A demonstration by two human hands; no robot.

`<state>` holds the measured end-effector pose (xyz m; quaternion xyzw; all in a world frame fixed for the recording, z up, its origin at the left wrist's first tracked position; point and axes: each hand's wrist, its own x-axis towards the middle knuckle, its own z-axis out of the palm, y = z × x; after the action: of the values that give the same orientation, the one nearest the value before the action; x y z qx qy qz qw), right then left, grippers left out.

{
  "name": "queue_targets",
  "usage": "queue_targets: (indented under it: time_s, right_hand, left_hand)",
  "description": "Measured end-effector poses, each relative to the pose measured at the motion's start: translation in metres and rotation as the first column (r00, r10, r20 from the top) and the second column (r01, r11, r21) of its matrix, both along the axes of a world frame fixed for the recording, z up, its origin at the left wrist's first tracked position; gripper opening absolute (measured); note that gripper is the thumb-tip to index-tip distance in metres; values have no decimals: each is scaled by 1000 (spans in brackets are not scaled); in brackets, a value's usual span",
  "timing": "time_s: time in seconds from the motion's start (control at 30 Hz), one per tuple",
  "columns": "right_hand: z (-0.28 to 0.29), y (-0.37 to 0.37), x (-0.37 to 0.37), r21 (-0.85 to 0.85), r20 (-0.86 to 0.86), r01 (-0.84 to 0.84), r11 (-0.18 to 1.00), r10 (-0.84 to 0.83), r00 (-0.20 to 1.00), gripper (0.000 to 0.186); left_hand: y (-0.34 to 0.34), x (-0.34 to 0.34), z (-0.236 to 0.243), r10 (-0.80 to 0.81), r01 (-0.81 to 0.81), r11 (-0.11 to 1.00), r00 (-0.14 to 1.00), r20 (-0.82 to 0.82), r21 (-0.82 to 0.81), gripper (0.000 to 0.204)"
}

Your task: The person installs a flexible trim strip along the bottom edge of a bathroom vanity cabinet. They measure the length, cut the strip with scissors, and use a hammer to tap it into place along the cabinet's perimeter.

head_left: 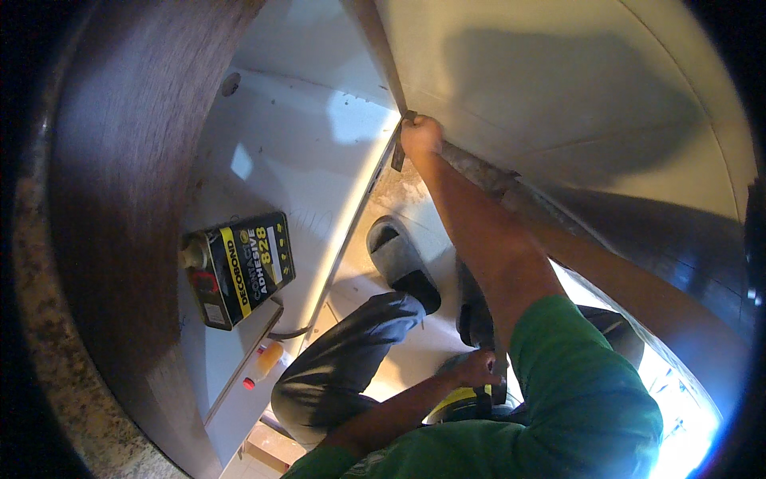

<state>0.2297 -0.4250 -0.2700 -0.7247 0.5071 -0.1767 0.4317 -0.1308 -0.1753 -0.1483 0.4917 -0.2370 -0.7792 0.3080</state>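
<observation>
My right hand (pixel 423 137) reaches far forward to the corner where the white panel meets the pale wall. Its fingers are closed on a dark narrow strip (pixel 398 157), whose end hangs below the fist. Close to my body, my left hand (pixel 476 368) is curled shut around a dark flat piece (pixel 499 382); what kind of piece it is I cannot make out. Just below that hand is a round yellow-and-black object (pixel 461 401), partly covered by my forearm.
A black-and-yellow adhesive tin (pixel 243 267) lies on the white panel (pixel 275 120) at left. Near it are a red-capped bottle (pixel 262 363) and a curved dark offcut (pixel 289 333). Brown wood panel (pixel 128 184) rises at left; my slippered foot (pixel 399 259) rests on the floor.
</observation>
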Motion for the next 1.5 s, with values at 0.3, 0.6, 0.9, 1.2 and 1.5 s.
queue_targets:
  time_s: [0.3, 0.6, 0.9, 1.2, 1.5]
  right_hand:
    - [35, 7, -44, 790, 332, -64, 610, -338, 880, 27]
    - [33, 5, -28, 866, 445, -228, 444, -482, 755, 40]
    - [19, -14, -24, 868, 480, -327, 373, -469, 741, 28]
    - [31, -15, -35, 798, 486, -340, 498, -196, 852, 24]
    - [81, -2, -212, 363, -579, -384, 849, 528, 621, 43]
  left_hand:
    - [4, 0, 3, 5, 4, 985, 999, 50, -170, 53]
    - [27, -47, -40, 26, 0, 950, 997, 79, -312, 56]
    - [24, -32, -26, 37, 4, 940, 993, 112, -341, 60]
    - [5, -3, 3, -53, 80, 959, 993, 106, -274, 60]
    - [-17, 35, 94, -239, 408, 873, 836, 495, -268, 51]
